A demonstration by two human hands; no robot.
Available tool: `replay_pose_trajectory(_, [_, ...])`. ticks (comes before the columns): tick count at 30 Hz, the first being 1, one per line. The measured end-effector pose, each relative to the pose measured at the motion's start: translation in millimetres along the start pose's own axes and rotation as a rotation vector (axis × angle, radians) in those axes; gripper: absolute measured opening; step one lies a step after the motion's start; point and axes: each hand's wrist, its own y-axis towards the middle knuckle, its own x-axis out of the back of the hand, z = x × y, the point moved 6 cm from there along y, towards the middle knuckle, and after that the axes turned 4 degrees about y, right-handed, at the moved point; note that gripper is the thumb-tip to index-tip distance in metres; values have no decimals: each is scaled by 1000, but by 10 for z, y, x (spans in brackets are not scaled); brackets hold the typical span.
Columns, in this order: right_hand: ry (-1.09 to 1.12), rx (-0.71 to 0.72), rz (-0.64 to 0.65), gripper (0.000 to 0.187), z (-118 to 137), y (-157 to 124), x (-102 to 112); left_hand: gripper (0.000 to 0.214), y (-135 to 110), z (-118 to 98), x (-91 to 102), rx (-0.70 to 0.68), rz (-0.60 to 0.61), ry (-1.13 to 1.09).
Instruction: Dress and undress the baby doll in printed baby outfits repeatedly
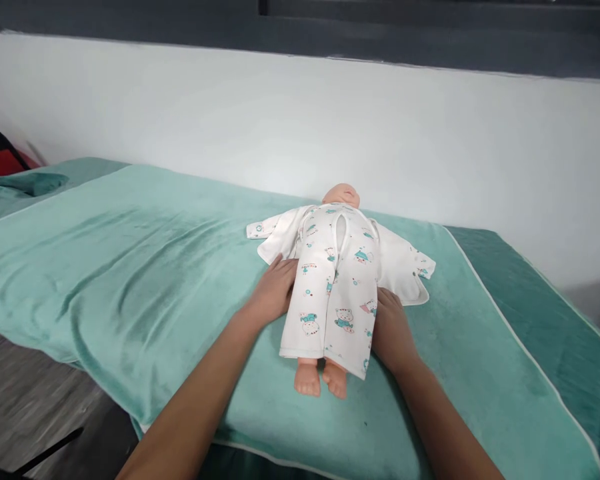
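Note:
A baby doll (307, 378) lies on its back, with its feet toward me and its head at the far end. White printed baby trousers (353, 293) cover its front from chest to ankles, and both bare feet stick out below the hems. Under them a white baby shirt (403, 267) spreads out to both sides, sleeves outstretched. At the trousers' left edge, my left hand (274, 291) is closed, its fingertips partly tucked behind the cloth. My right hand (394, 330) is closed at the opposite edge, lower down, with most fingers hidden by the trousers and shirt.
A light green velvet cover (130, 260) with wrinkles on the left lies over the bed. Darker green cloth (540, 293) shows at the right. Behind the bed stands a white wall (205, 120). Grey wooden floor (25, 387) is visible at lower left.

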Motion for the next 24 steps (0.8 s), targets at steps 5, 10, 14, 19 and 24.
replay_pose_trajectory(5, [292, -59, -55, 18, -43, -65, 64, 33, 22, 13, 15, -12, -67, 76])
replay_pose_trajectory(10, [324, -75, -78, 18, -40, -61, 78, 26, 42, -34, 59, -23, -97, 133])
replay_pose_trajectory(14, [336, -88, -104, 16, -50, -62, 100, 18, 34, -32, 73, 35, -65, 182])
replay_pose_trajectory(19, [331, -98, -103, 20, -58, -64, 95, 18, 21, 51, 84, 139, -87, 211])
replay_pose_trajectory(24, [336, -105, -104, 22, -60, -67, 100, 15, -29, 53, 115, 163, -118, 281])
